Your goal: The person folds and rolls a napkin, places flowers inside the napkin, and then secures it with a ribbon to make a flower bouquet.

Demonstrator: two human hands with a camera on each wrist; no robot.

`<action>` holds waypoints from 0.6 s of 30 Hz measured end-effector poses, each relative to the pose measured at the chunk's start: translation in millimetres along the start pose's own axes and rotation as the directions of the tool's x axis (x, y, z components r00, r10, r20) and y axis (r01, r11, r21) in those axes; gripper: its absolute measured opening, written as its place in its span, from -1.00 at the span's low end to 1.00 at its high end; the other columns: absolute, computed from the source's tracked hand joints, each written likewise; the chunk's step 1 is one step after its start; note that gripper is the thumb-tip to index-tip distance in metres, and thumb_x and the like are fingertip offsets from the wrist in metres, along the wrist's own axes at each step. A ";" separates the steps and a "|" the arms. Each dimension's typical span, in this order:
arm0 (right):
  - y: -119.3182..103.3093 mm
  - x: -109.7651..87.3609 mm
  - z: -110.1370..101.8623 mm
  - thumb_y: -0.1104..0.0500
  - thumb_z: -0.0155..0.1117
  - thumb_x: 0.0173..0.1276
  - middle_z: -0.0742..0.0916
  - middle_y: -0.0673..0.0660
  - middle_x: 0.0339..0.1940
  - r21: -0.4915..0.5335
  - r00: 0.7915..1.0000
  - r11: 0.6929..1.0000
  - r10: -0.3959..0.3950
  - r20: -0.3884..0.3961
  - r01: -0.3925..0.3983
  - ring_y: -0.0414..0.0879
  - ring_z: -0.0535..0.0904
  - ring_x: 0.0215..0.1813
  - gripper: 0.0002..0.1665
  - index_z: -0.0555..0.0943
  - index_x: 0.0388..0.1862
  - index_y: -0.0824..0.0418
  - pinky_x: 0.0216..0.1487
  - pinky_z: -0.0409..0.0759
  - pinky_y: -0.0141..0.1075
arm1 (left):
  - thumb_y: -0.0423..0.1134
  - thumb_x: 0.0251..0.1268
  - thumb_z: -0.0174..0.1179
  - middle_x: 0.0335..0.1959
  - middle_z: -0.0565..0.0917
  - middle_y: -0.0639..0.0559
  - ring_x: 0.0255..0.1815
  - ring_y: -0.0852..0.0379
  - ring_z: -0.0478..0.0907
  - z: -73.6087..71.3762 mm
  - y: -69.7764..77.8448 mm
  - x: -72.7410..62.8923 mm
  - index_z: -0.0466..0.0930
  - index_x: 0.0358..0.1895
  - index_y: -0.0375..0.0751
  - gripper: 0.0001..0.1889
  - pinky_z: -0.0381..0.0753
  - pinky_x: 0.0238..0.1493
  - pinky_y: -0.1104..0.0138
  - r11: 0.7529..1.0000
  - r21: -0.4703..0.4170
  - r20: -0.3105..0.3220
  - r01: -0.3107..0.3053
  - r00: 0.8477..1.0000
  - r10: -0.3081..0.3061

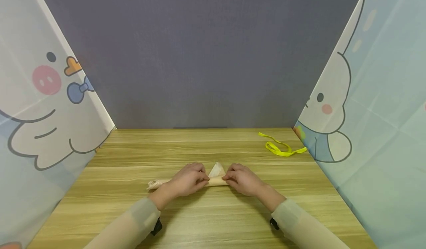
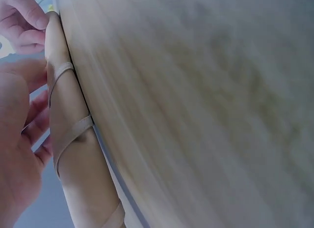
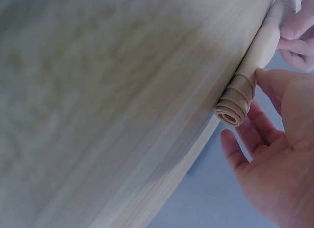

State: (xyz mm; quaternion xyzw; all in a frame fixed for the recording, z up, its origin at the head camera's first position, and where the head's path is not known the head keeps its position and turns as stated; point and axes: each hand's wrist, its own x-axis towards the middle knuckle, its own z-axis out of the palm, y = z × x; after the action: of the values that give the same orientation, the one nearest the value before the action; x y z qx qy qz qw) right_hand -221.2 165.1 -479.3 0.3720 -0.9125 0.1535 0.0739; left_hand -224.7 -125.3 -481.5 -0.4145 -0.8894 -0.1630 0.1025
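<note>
A rolled beige cloth [image 1: 216, 181] lies sideways on the table in the head view, a pale triangular corner [image 1: 217, 169] still flat on its far side. My left hand [image 1: 189, 178] grips the roll left of that corner, thumb on the near side. On the other side of the corner, my right hand [image 1: 244, 179] pinches the roll near its right end. The folded left end [image 1: 154, 184] sticks out past the left wrist. Spiral layers show at the roll's right end [image 3: 230, 114] in the right wrist view. Diagonal edges wrap around the roll [image 2: 81, 159] in the left wrist view.
A yellow ribbon [image 1: 283, 153] lies loosely looped at the table's far right. The wood-grain table [image 1: 213, 219] ends at a dark grey back panel [image 1: 206, 57]. Cartoon-printed curtains stand at the left [image 1: 60, 130] and right [image 1: 382, 112].
</note>
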 end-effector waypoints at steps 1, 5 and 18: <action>0.0 -0.2 -0.1 0.18 0.47 0.56 0.75 -0.02 -0.04 0.003 1.000 1.000 0.001 0.001 -0.001 -0.14 0.65 -0.01 -0.86 0.87 0.01 0.07 0.09 0.70 -0.20 | -0.19 0.51 0.46 -0.17 0.66 0.18 -0.18 0.23 0.52 0.2 0.4 0.7 0.92 -0.04 -0.03 -0.89 0.63 -0.06 0.23 1.000 0.000 -0.001 0.000 1.000 0.000; 0.5 -0.3 -0.6 0.19 0.46 0.56 0.74 -0.03 -0.05 0.020 1.000 1.000 0.006 0.008 -0.006 -0.15 0.64 0.00 -0.84 0.88 0.03 0.09 0.10 0.70 -0.21 | -0.25 0.50 0.46 -0.15 0.72 0.18 -0.15 0.21 0.58 2.2 -1.0 3.4 0.89 -0.04 -0.03 -0.90 0.66 -0.05 0.24 0.999 -0.027 0.015 0.023 1.000 -0.022; 0.3 -0.8 -5.1 0.13 0.52 0.51 0.75 -0.07 -0.04 0.072 0.997 0.996 0.046 0.057 -0.050 -0.17 0.61 0.00 -0.76 0.88 0.10 0.07 0.08 0.66 -0.20 | -0.22 0.40 0.53 -0.22 0.78 0.22 -0.24 0.31 0.62 -0.1 -5.3 7.1 0.93 -0.06 0.04 -0.87 0.75 0.07 -0.02 1.000 0.012 0.066 0.003 0.998 -0.004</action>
State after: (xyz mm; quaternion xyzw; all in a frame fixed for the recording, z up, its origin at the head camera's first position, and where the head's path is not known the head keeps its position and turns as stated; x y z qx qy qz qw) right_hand -220.7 167.6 -474.7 0.3566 -0.9166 0.1782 0.0312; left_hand -233.3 -123.6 -480.2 -0.4176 -0.8940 -0.1439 0.0751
